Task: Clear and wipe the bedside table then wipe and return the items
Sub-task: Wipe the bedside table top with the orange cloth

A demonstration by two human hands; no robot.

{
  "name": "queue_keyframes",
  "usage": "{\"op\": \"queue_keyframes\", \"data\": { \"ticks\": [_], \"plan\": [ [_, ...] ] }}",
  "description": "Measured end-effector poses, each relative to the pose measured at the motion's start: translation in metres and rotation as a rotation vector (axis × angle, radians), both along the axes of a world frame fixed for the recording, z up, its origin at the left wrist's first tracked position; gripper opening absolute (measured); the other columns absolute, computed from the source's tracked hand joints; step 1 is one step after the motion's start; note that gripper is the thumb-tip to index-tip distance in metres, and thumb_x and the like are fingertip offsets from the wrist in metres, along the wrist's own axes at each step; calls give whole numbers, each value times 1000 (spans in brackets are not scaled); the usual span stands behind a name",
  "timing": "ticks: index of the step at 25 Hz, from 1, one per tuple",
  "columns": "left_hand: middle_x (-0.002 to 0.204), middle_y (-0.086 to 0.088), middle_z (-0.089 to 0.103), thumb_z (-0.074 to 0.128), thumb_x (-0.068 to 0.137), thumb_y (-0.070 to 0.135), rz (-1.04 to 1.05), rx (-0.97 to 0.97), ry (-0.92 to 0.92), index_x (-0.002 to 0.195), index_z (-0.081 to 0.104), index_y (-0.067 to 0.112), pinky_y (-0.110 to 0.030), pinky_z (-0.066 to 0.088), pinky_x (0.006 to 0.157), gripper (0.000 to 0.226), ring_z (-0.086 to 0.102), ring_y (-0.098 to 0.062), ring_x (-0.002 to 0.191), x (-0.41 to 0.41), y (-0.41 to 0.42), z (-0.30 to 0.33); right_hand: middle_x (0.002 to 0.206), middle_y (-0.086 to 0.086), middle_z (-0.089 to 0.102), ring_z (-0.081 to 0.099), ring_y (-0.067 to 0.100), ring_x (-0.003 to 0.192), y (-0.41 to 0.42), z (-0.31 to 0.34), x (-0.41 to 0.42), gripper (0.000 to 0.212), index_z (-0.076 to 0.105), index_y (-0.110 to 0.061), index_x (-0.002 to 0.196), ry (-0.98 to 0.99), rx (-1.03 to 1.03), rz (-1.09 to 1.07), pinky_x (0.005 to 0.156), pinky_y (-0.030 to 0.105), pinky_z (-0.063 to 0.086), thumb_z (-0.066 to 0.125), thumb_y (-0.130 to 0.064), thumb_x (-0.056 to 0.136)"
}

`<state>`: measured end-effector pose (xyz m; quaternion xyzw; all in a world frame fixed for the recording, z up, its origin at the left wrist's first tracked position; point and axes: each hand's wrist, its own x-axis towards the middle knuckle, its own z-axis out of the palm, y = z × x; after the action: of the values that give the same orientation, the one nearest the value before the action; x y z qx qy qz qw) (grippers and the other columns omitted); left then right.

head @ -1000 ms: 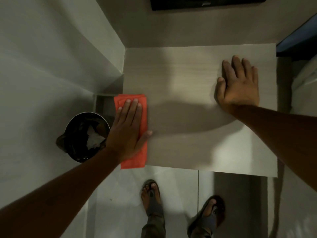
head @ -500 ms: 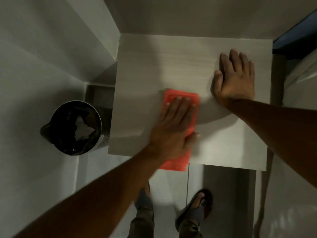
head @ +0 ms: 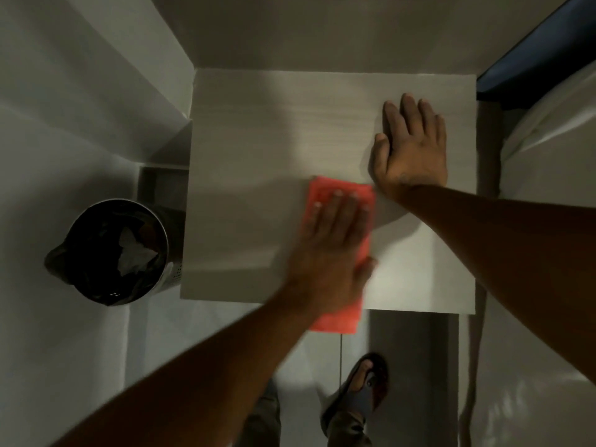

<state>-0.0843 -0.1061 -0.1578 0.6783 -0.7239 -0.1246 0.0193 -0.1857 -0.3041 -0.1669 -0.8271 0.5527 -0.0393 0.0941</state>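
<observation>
The bedside table (head: 258, 150) has a pale wood-grain top with nothing standing on it. A folded orange-red cloth (head: 325, 191) lies flat near the table's front middle, its near end hanging over the front edge. My left hand (head: 332, 253) presses flat on the cloth, fingers together and pointing away from me. My right hand (head: 412, 146) rests palm down on the table's right side, fingers spread, its wrist just beside the cloth's far right corner.
A round dark bin (head: 113, 253) with crumpled paper inside stands on the floor left of the table. White walls close the left and back. A bed (head: 554, 130) with white sheets borders the right. My sandalled foot (head: 361, 391) is below the front edge.
My left hand has slid the cloth from the table's left front edge rightward to the middle, up to my right wrist. My right hand has stayed planted.
</observation>
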Motion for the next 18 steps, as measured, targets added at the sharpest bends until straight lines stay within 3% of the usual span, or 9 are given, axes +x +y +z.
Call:
{"op": "queue_keyframes", "data": {
  "ticks": [3,6,13,18],
  "plan": [
    [168,-15,18,44,93,56,-63,2,29,160,20,10,-55,10,126,84,10,-35,157,-41,8,2,166,11,24,16,34,154,0,-1,1,61,29,-20,157,-14,-13,0,125,52,11,30,-42,101],
    [167,-14,23,47,93,53,-135,-11,14,158,26,11,-54,14,125,81,16,-35,156,-8,15,3,166,11,25,17,35,154,0,1,0,61,30,-20,157,-12,-3,6,125,51,11,31,-42,101],
    [166,-17,24,36,100,52,220,-34,-126,158,25,10,-54,15,125,73,20,-38,154,116,-47,-3,168,9,17,9,32,156,-3,4,0,61,22,-22,159,34,48,14,126,50,7,26,-45,102],
    [166,-18,22,36,92,54,323,-14,-114,158,24,9,-55,13,125,80,18,-39,155,109,-101,-1,168,9,18,10,32,155,-1,2,-1,62,23,-22,159,27,28,7,126,51,9,26,-45,101]
  ]
}}
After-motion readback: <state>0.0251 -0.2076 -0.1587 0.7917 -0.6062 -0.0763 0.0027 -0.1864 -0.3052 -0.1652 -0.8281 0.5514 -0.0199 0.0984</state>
